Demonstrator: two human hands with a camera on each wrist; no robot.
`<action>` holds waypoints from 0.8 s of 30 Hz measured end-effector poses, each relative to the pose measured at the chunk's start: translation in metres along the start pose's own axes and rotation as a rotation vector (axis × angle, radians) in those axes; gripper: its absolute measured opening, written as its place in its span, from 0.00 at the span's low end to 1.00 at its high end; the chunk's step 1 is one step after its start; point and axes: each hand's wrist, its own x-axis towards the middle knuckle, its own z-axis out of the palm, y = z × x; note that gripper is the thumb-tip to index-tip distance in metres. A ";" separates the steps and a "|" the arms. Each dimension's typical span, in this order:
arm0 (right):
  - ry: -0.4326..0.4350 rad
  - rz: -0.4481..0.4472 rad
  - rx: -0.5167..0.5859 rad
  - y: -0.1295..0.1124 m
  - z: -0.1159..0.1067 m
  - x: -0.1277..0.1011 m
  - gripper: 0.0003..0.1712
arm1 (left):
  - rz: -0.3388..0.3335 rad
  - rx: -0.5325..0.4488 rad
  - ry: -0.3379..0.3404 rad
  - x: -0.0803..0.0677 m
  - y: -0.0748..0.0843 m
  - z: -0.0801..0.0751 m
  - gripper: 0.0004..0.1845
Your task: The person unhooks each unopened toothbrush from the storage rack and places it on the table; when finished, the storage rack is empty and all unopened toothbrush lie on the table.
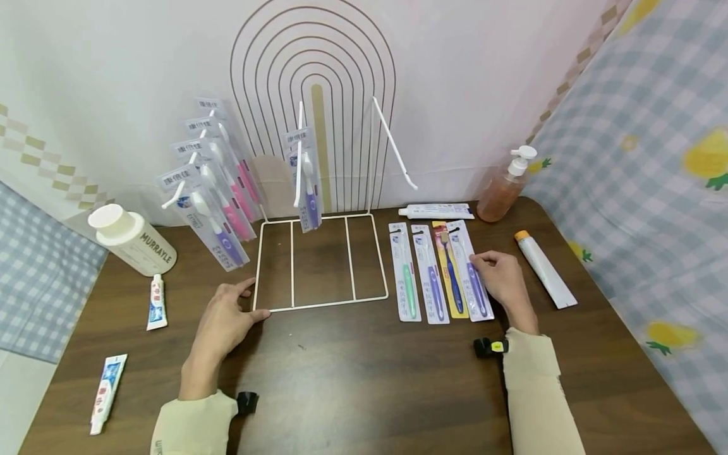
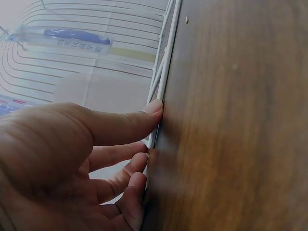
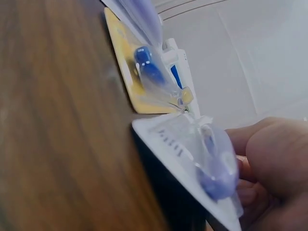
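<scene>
left hand [image 1: 227, 319] open, fingertips [image 2: 153, 108] pressing near-left corner of white wire rack [image 1: 321, 262]. right hand [image 1: 500, 278] pinching rightmost purple toothbrush pack [image 1: 472, 272], edge lifted off table [image 1: 364, 379], right of rack.

Dark wooden table [image 1: 364, 392], white wire rack [image 1: 321, 262], packaged toothbrushes [image 1: 438, 272], toothpaste tubes [image 1: 156, 303], bottles [image 1: 133, 240]

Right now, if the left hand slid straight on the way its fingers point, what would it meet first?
The left hand points toward the rack, its fingertips already at the front bar of the white wire rack base. Going on, it would push that bar first; beyond lies only bare table inside the frame.
</scene>
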 end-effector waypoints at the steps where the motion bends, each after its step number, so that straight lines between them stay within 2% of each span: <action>1: -0.002 0.008 -0.003 0.000 0.000 0.000 0.28 | 0.000 0.001 0.001 0.000 0.000 0.000 0.44; 8: 0.012 0.038 -0.009 -0.002 0.000 -0.002 0.28 | 0.005 0.000 0.008 -0.001 0.000 0.000 0.44; 18: 0.052 0.009 -0.014 -0.003 0.002 -0.003 0.23 | 0.006 -0.001 0.008 -0.001 -0.001 0.000 0.44; 24: 0.043 0.031 0.000 -0.003 0.003 -0.004 0.21 | 0.007 -0.001 0.009 -0.001 -0.001 0.000 0.44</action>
